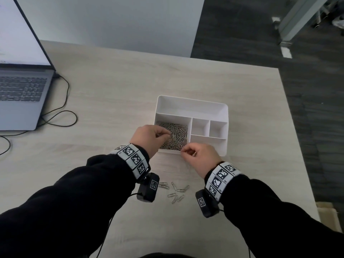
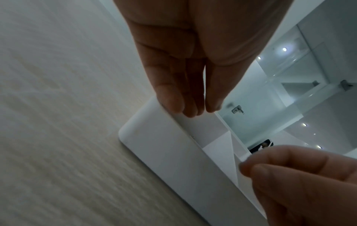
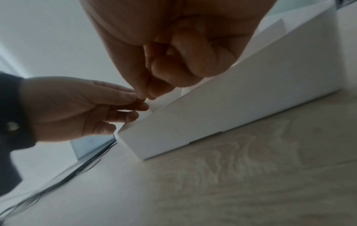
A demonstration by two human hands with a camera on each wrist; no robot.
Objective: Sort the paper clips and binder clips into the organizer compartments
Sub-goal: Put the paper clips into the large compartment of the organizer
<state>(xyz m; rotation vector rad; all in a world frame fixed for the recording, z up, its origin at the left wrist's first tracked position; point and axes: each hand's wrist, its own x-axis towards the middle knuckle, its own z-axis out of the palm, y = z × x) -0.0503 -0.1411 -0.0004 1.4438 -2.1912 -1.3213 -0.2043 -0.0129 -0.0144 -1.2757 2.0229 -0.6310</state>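
Evidently both hands hung over the organizer [image 1: 192, 105]. The left hand [image 1: 149, 139], fingertips gathered, hovered above the paper clips [image 1: 176, 135] heaped in the near-left compartment; whether it held one could not be told. The right hand [image 1: 198, 155], thumb and forefinger pinched together, sat at the near rim beside that heap, contents unseen. Loose clips [image 1: 176, 191] lay behind both wrists, toward the body.

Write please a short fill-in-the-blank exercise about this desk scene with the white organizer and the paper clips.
1. The silver metal paper clips fill the ____ compartment of the white plastic organizer.
2. Some loose paper clips lie on the light wooden table, ____ the two wrists.
3. The open grey laptop stands to the ____ of the organizer.

Missing words: near left; between; left
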